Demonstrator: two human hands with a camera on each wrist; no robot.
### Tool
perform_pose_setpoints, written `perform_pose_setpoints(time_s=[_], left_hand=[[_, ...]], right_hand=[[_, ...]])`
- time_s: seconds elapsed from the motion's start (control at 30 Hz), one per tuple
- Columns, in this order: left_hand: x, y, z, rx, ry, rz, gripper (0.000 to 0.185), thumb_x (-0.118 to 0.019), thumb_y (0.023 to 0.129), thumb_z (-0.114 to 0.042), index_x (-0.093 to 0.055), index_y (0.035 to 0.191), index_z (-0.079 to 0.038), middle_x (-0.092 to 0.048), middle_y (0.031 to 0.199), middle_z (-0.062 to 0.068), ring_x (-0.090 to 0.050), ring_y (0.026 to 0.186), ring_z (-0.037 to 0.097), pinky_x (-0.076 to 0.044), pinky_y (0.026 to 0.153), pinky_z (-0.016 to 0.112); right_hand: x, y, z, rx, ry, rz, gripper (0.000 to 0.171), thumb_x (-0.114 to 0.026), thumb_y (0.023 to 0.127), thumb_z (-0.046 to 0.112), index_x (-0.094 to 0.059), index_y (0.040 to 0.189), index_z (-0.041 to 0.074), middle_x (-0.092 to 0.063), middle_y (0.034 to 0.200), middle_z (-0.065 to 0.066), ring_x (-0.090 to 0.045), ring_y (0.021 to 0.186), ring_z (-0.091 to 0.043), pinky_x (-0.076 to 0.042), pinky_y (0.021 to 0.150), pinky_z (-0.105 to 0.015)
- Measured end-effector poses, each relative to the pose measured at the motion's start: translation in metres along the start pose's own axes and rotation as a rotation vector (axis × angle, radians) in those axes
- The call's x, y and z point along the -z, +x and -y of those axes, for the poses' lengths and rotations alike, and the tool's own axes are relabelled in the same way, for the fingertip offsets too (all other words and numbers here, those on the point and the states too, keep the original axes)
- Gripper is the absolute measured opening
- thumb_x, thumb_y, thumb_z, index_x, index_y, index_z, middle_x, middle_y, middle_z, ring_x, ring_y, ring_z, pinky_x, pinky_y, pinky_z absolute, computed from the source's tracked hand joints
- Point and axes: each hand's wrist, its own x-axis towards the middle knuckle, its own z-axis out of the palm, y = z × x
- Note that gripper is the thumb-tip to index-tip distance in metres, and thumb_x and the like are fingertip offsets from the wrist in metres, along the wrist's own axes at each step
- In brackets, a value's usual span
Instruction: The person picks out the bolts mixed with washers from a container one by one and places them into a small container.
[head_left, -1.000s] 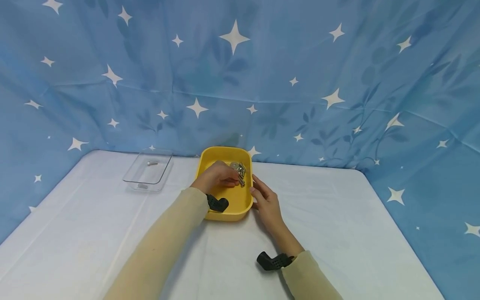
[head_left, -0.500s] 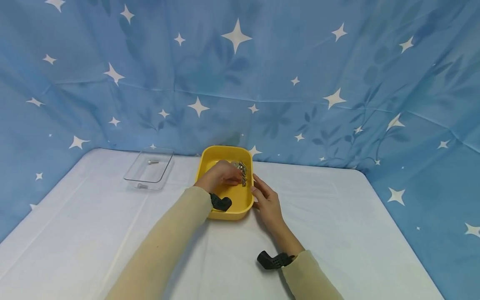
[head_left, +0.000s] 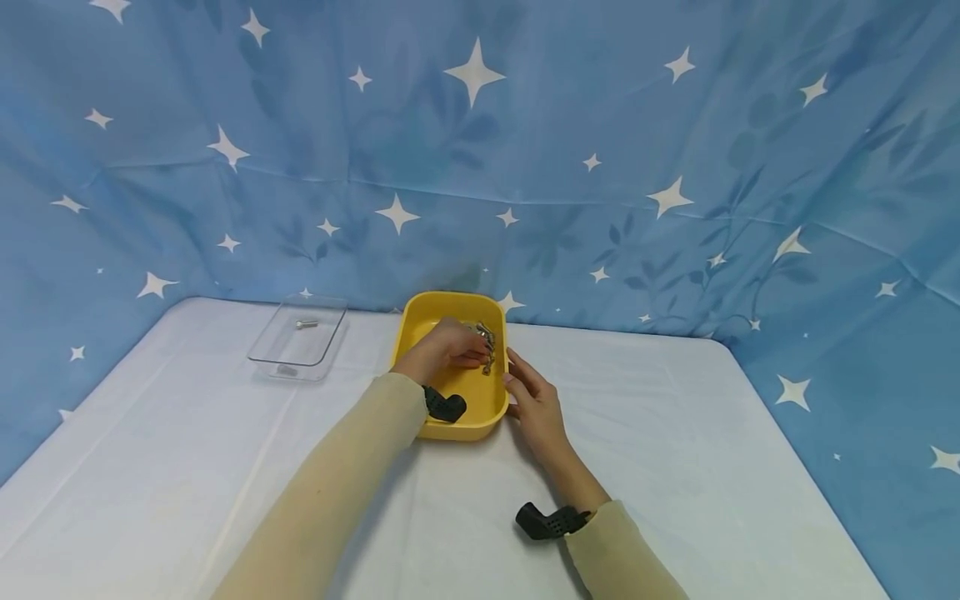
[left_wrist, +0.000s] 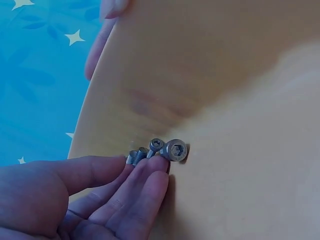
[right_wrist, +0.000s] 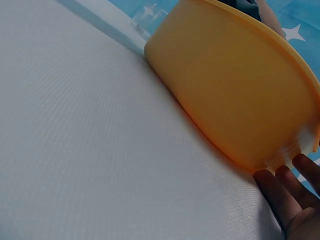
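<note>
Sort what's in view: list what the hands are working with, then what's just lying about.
In use:
left hand, fingertips at the screws
yellow tray holding those screws
right hand, resting against the tray's outer wall

Lying about:
clear tray with one screw inside
white tablecloth

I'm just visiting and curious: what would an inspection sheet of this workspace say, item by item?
Surface: white cloth-covered table.
Job's things: yellow tray holding small metal screws at its right wall.
Clutter: clear plastic tray at far left with a screw in it.
Hands: left hand reaches into the yellow tray, fingers touching the screws; whether it grips one cannot be told. Right hand rests straight-fingered against the tray's outer right side.
Cables: nothing seen.
Surroundings: blue star-patterned curtain behind and beside the table.
</note>
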Motion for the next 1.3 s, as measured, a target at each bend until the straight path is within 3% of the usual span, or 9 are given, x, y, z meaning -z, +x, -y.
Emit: perform_pose_setpoints(time_s=[0.23, 0.57, 0.87, 1.0, 1.3], left_hand=[[-0.0022, 0.0022, 0.0021, -0.022, -0.018, 0.022, 0.02, -0.064, 0.098, -0.007, -0.072, 0.113, 0.003, -0.075, 0.102, 0.014, -0.076, 0.096, 0.024, -0.062, 0.09, 0.03], [-0.0012, 0.0028, 0.0008, 0.004, -0.08, 0.048, 0.021, -0.067, 0.095, -0.003, -0.072, 0.116, 0.003, -0.072, 0.089, 0.01, -0.076, 0.087, 0.021, -0.062, 0.087, 0.03], [-0.0028, 0.0046, 0.0015, -0.031, -0.061, 0.061, 0.027, -0.069, 0.094, -0.004, -0.071, 0.121, -0.001, -0.073, 0.115, 0.015, -0.074, 0.106, 0.026, -0.062, 0.09, 0.03], [-0.0036, 0.0057, 0.0017, -0.045, -0.052, 0.069, 0.029, -0.069, 0.095, -0.005, -0.07, 0.123, -0.002, -0.072, 0.119, 0.015, -0.073, 0.109, 0.026, -0.061, 0.093, 0.031], [-0.0067, 0.0075, 0.001, -0.052, -0.045, 0.068, 0.026, -0.072, 0.092, -0.004, -0.072, 0.118, -0.002, -0.072, 0.098, 0.01, -0.073, 0.082, 0.017, -0.063, 0.083, 0.028]], right_hand=[[-0.0001, 0.0004, -0.0008, -0.005, 0.003, -0.005, 0.048, -0.054, 0.106, 0.025, -0.047, 0.153, 0.026, -0.053, 0.151, -0.014, -0.06, 0.129, -0.035, -0.063, 0.081, -0.024], [0.0002, 0.0004, -0.0012, 0.001, 0.009, 0.009, 0.048, -0.053, 0.106, 0.025, -0.046, 0.153, 0.025, -0.054, 0.15, -0.014, -0.06, 0.129, -0.035, -0.064, 0.082, -0.026], [0.0009, 0.0003, -0.0017, 0.003, 0.004, 0.012, 0.048, -0.053, 0.106, 0.026, -0.045, 0.153, 0.025, -0.053, 0.151, -0.014, -0.06, 0.129, -0.034, -0.063, 0.083, -0.025], [0.0012, 0.0009, -0.003, -0.003, -0.004, 0.007, 0.048, -0.053, 0.106, 0.027, -0.046, 0.153, 0.026, -0.053, 0.151, -0.013, -0.06, 0.129, -0.034, -0.063, 0.084, -0.026], [0.0005, 0.001, -0.0019, 0.002, -0.029, 0.005, 0.048, -0.053, 0.106, 0.029, -0.045, 0.153, 0.027, -0.054, 0.151, -0.012, -0.059, 0.131, -0.033, -0.063, 0.086, -0.03]])
